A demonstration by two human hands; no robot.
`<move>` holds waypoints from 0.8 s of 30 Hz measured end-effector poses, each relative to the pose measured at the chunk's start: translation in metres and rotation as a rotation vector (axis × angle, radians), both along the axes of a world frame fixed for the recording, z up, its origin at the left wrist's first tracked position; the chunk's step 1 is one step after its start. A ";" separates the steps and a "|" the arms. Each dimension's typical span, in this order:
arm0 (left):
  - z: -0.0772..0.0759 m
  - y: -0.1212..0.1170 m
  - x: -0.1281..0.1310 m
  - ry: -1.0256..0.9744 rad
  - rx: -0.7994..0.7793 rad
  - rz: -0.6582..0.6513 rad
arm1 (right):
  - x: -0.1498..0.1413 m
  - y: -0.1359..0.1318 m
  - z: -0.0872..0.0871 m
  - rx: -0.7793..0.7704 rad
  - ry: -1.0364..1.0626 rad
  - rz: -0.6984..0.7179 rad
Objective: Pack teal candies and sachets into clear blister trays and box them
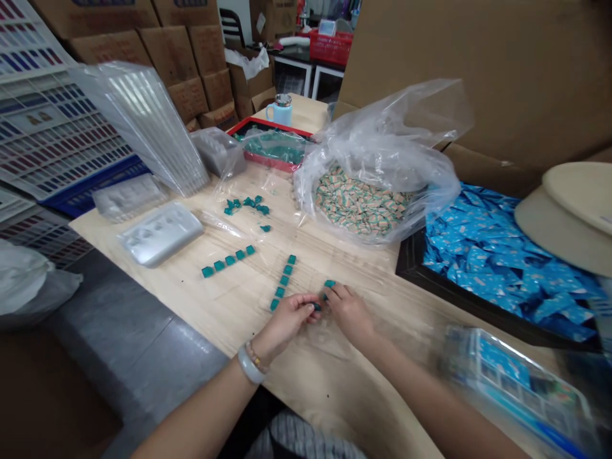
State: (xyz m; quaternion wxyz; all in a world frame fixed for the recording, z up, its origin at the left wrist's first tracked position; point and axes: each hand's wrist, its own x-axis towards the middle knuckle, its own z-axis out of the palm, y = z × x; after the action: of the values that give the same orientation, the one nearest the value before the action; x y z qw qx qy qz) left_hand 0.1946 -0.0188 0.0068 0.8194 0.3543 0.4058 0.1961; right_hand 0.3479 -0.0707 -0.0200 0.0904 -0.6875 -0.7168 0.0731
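Note:
My left hand [292, 317], with a bangle and a beaded bracelet at its wrist, pinches a small dark-teal piece [315, 306] between thumb and fingers. Close beside it, my right hand [350, 311] has its fingers closed on another teal piece [329, 284] at the tabletop; the fingertips partly hide it. A slanted row of small square teal pieces [285, 280] lies just left of my hands. Farther left is a second row [230, 260]. Thin transparent plastic seems to lie under these rows. A loose cluster of teal pieces [248, 203] sits farther back.
A transparent bag [382, 146] holds many small beige-and-green packets. At right, a dark tray [411, 261] holds blue sachets, with a transparent case [521, 382] nearer. Moulded plastic trays [162, 233] stand left; a red-rimmed tray [268, 162] and blue mug [282, 113] stand behind.

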 end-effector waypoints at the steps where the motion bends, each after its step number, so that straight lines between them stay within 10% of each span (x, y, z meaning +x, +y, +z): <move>1: -0.001 0.000 -0.001 -0.014 -0.028 0.018 | 0.000 -0.002 0.003 0.001 0.012 -0.011; 9: 0.005 0.000 0.002 0.025 0.013 0.022 | -0.025 -0.023 0.046 0.114 0.353 -0.076; 24: 0.019 -0.005 -0.001 0.163 0.596 -0.235 | -0.029 -0.018 0.059 -0.069 0.491 -0.143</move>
State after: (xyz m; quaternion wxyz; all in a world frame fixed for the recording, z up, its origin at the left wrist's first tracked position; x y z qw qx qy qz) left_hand 0.1934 -0.0242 0.0254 0.6614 0.6375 0.3510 0.1812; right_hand 0.3190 -0.0883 0.0392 0.2432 -0.7006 -0.6201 0.2559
